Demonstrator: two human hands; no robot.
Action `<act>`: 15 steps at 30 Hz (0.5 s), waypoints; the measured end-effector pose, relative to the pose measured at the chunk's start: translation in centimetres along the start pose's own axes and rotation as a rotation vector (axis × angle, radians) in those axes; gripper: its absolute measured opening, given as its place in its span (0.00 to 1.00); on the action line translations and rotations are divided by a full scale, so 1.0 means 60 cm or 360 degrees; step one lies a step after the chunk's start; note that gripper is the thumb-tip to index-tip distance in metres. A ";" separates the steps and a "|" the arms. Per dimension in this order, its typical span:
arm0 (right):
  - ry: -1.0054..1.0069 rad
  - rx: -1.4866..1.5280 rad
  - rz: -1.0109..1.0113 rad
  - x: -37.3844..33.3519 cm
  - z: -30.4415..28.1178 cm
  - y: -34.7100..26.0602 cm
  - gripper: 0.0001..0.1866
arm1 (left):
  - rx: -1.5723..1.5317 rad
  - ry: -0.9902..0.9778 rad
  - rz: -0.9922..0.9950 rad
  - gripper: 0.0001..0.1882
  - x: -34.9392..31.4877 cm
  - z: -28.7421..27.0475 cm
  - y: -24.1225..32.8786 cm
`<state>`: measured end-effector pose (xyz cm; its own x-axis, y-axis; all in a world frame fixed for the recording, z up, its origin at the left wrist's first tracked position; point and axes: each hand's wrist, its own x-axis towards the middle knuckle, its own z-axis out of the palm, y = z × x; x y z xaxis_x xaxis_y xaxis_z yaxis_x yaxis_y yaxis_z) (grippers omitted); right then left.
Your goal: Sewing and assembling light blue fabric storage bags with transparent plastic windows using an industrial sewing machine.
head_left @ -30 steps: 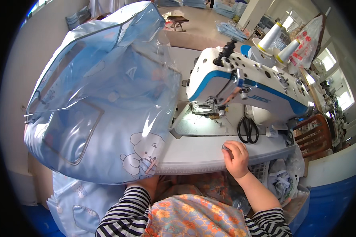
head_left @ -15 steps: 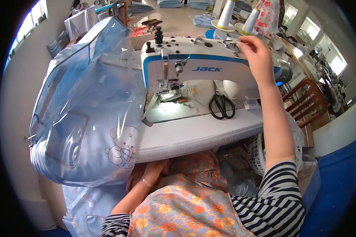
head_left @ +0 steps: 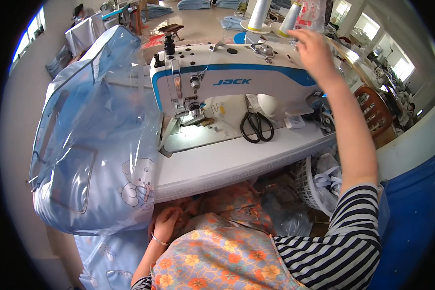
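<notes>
My right hand (head_left: 318,55) is raised over the right end of the white and blue sewing machine (head_left: 270,77), close to the thread cones (head_left: 290,20). Its fingers are bent and drawn together; any thread between them is too fine to make out. Low at the left, my left hand (head_left: 166,223) rests on the flowered apron (head_left: 212,251) just below the table edge, fingers curled, with whatever they may hold hidden. Left of the machine stands a light blue padded piece in clear plastic (head_left: 101,159), with a printed bear on it. Black-handled scissors (head_left: 257,128) lie on the machine bed.
A white basket (head_left: 307,186) with white strips and plastic stands under the table's right side. A wooden chair (head_left: 374,113) is at the right. Stacks of blue goods (head_left: 193,4) lie on the floor behind, and a person (head_left: 80,13) sits at the far left.
My right hand has moved up and away from the metal disc on top of the machine. My left hand has come out from under the table edge. The view has shifted slightly right.
</notes>
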<state>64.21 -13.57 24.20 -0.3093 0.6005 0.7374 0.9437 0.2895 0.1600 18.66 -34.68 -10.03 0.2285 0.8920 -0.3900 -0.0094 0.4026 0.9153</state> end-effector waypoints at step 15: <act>-0.0575 0.0276 0.0324 0.035 -0.002 0.015 0.03 | 0.0002 0.0021 -0.0135 0.09 0.015 0.009 0.011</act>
<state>64.42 -12.13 25.95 -0.1694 0.8710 0.4611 0.9654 0.2407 -0.1000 19.37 -33.75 -9.73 0.2156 0.8572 -0.4676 0.0105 0.4768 0.8789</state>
